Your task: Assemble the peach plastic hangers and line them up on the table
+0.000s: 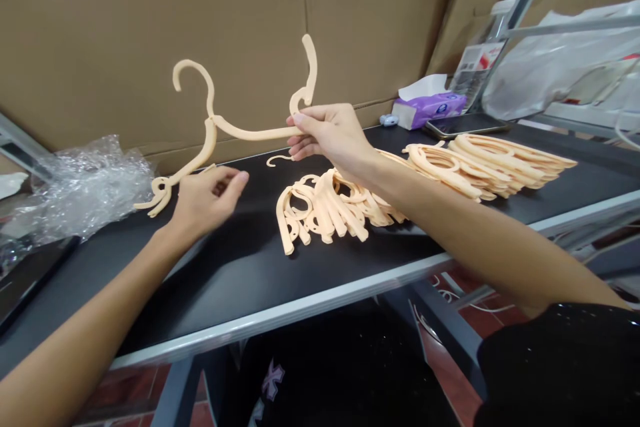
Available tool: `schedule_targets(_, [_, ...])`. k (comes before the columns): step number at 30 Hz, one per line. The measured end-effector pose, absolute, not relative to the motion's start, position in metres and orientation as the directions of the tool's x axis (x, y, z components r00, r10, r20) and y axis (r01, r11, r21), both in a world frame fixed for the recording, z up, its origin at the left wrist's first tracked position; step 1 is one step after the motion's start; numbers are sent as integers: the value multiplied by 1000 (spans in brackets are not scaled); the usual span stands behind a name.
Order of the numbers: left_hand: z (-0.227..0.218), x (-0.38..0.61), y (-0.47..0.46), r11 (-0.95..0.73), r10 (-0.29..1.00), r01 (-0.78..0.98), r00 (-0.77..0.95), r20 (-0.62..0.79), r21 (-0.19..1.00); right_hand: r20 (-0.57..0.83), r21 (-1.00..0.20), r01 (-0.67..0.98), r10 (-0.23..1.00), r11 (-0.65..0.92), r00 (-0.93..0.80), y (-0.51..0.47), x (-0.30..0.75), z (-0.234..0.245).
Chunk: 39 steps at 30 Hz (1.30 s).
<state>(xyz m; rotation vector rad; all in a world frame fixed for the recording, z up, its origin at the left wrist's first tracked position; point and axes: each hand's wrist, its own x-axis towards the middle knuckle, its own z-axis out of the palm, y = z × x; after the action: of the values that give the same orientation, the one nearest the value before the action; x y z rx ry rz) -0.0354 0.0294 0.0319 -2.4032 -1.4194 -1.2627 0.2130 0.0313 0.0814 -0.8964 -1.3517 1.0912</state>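
Note:
A peach-coloured folding clothes hanger (255, 133) is held up above the table. My right hand (330, 133) pinches its right arm near the pivot, where a short end piece points upward. The hanger's hook (195, 67) rises at the left, and its left arm slopes down to another pivot. Beside that arm is my left hand (205, 200), its fingers curled and thumb stretched to the right. A peach strip shows behind its knuckles; whether the fingers hold anything is hidden. Below my right hand lies a pile of peach hanger parts (325, 213).
Stacked peach hanger pieces (490, 163) lie at the right on the black table (240, 280). Behind them are a phone (465, 125), a purple tissue pack (430, 110) and a clear bottle (480, 57). Crumpled clear plastic (90, 183) sits at the left. Cardboard (240, 13) stands behind.

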Motion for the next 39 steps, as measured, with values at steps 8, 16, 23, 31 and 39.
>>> schedule_targets(8, [43, -31, 39, -496, 846, 253, -74, 528, 831, 142, -969, 120, 883, 217, -447, 27, 217, 77])
schedule_targets(16, [40, -26, 38, -523, 839, 205, -47, 543, 827, 72, -945, 258, 898, 201, -435, 24, 216, 80])
schedule_targets(23, [43, -26, 39, -499, 849, 171, -99, 518, 850, 139, -894, 314, 865, 319, -483, 25, 216, 73])
schedule_targets(31, [51, -20, 33, -373, 897, 89, -221, 383, 924, 162, -859, 344, 839, 379, -519, 26, 216, 73])
schedule_targets(39, [51, -20, 30, -362, 911, 71, -183, 369, 929, 160, -849, 371, 851, 377, -499, 30, 218, 71])
